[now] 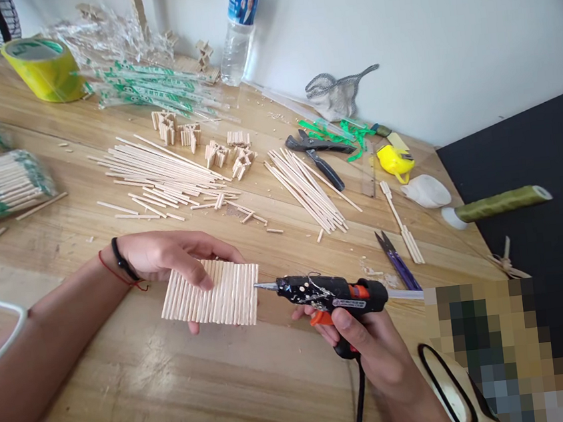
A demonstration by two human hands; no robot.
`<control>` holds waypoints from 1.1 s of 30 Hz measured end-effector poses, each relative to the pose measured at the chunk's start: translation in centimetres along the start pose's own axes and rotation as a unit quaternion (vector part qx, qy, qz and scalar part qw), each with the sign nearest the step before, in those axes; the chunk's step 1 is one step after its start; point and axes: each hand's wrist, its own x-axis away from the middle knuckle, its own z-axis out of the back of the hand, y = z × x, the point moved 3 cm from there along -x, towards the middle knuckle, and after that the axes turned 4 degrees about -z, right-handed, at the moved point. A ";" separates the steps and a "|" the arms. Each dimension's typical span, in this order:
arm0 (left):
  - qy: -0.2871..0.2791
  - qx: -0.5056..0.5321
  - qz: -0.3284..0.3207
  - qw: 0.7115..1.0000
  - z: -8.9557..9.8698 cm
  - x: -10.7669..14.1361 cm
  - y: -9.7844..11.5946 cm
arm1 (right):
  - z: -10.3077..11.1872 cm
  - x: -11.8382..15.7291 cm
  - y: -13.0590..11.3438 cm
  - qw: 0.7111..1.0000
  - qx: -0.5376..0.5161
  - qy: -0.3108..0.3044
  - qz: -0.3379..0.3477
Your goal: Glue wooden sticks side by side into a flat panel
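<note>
A flat panel of short wooden sticks [230, 295], laid side by side, is held in my left hand [180, 255]. The thumb presses on its top face, and the other fingers are mostly hidden behind and under it. My right hand [376, 342] grips a black hot glue gun [330, 292] by its handle, with fingers at the orange trigger. The gun's metal nozzle points left and meets or nearly meets the panel's right edge; I cannot tell if they touch. A clear glue stick [405, 294] pokes out of the gun's back.
Long loose sticks [156, 167] and a second bundle [307, 191] lie beyond my hands, near small stick blocks [218, 154]. Black pliers [320, 150], purple scissors [397, 262] and a yellow tape measure [396, 162] are on the right. Yellow tape [43, 71] and a bottle [238, 41] stand behind.
</note>
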 end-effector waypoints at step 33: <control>0.002 -0.019 -0.018 1.000 0.5 -0.3 0.0 | 1.3 0.2 -0.4 0.999 0.024 -0.024 -0.017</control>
